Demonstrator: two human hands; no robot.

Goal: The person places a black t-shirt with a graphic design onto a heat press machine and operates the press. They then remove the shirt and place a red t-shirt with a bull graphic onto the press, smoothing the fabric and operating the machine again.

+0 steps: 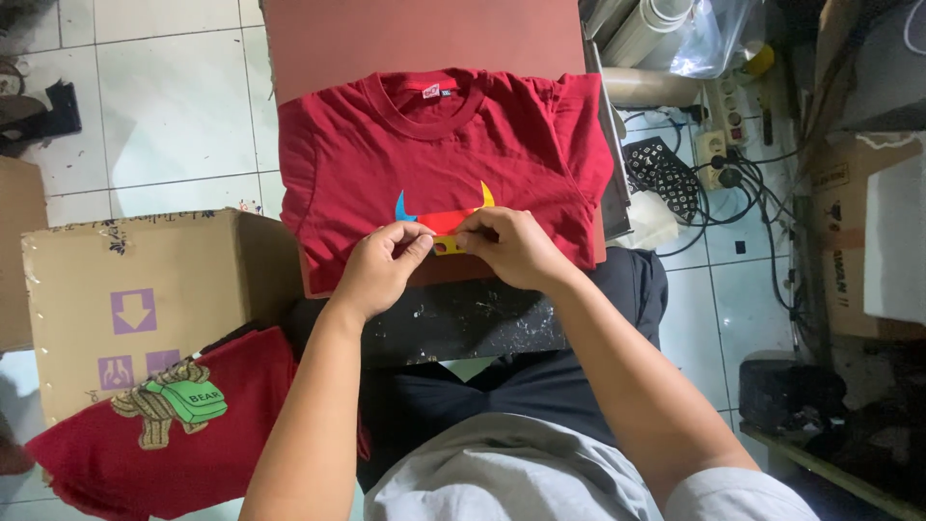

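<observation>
- At six o'clock, grey cloth and dark trousers on the person's lap fill the bottom edge; both forearms rise from it toward twelve.
- At seven o'clock a second red shirt (pixel 164 425) with a green and gold print drapes over a cardboard box (pixel 145 299), its lower part cut off by the frame.
- Near centre, the left hand (pixel 381 265) and right hand (pixel 511 246) meet, fingers pinched shut on a small yellow strip (pixel 447 247); most of it is hidden, its long axis running nine to three.
- The strip lies over the print of a red T-shirt (pixel 434 164), collar pointing to twelve, spread on the counter (pixel 463 323); the hands cover the print's lower half.
- At two o'clock, tangled cables (pixel 752 193) and a power strip are hard to make out.
</observation>
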